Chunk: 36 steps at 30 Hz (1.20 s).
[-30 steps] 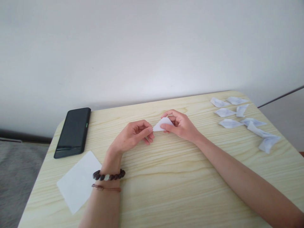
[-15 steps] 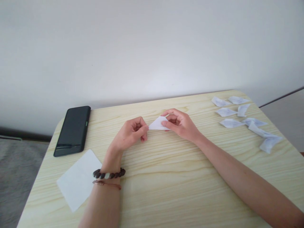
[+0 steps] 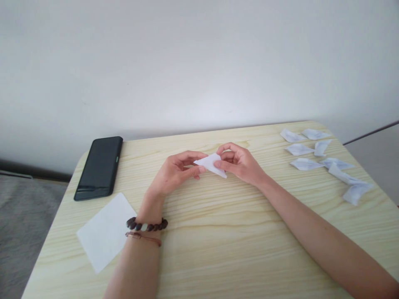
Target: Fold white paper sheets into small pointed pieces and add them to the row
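1. Half a second ago, the left hand (image 3: pixel 174 172) pinches only the 9 o'clock tip of the folded paper (image 3: pixel 212 162), with its other fingers curled in; now those fingers reach out toward 3 o'clock and its thumb sits further along the piece.
2. The paper itself has turned: its long near edge, roughly level then, now slants down to a corner pointing between 4 and 5 o'clock.
3. I take this as a change of grip partway through the handwork, since both hands remain on the piece.
4. The paper lies between the two hands, over the wooden table (image 3: pixel 199 257); whether it touches the surface, I cannot tell.
5. The left fingers hold it lightly, the thumb on its 7 o'clock side and the index finger along its far edge.
6. The right hand (image 3: pixel 241 166) grips its 3 o'clock end, thumb pressed on the face; the fingers' contact behind is partly hidden.
7. Around the paper, the folded pieces (image 3: pixel 306 164) sit at 3 o'clock, the black phone (image 3: pixel 98 168) at 9, and the flat white sheet (image 3: pixel 104 232) near 8.
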Each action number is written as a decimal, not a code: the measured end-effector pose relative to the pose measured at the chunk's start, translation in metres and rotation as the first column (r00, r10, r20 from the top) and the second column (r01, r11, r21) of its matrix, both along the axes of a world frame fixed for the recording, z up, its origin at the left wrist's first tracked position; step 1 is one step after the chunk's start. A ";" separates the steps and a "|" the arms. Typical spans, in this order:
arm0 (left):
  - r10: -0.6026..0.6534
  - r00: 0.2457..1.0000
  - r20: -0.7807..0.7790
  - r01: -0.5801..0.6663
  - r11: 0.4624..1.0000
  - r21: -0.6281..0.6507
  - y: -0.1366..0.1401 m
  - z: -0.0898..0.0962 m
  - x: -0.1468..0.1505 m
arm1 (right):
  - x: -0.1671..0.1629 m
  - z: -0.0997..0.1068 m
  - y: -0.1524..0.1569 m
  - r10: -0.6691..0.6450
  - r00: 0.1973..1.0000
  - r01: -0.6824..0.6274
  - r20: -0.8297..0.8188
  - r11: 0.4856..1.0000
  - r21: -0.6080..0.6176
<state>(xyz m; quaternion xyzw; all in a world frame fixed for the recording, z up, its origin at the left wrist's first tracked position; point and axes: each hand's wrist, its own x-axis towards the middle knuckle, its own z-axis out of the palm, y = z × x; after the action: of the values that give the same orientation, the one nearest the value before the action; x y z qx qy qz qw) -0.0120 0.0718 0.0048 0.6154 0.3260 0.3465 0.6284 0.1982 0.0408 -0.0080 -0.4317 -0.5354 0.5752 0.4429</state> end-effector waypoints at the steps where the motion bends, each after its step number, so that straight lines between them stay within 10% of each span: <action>1: 0.022 1.000 -0.003 -0.022 1.000 -0.002 0.000 0.000 0.001 | -0.001 0.000 0.000 -0.010 1.000 0.009 0.018 1.000 0.016; 12: -0.091 0.996 -0.014 0.090 0.995 -0.033 0.003 -0.004 -0.006 | -0.001 0.001 -0.001 0.020 0.993 -0.019 0.115 1.000 -0.006; 20: 0.019 1.000 0.011 -0.019 1.000 -0.002 0.002 -0.002 -0.001 | -0.004 0.003 -0.006 -0.003 0.965 -0.060 0.264 0.972 0.228; 36: 0.077 0.990 -0.114 -0.066 0.993 0.093 -0.002 0.000 0.009 | -0.006 0.000 -0.007 -0.059 0.966 0.002 0.251 0.975 0.223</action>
<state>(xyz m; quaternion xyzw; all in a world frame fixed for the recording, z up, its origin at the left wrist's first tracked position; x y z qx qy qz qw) -0.0035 0.0698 0.0049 0.6502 0.3685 0.3461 0.5672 0.1925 0.0333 -0.0079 -0.4586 -0.6418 0.4447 0.4243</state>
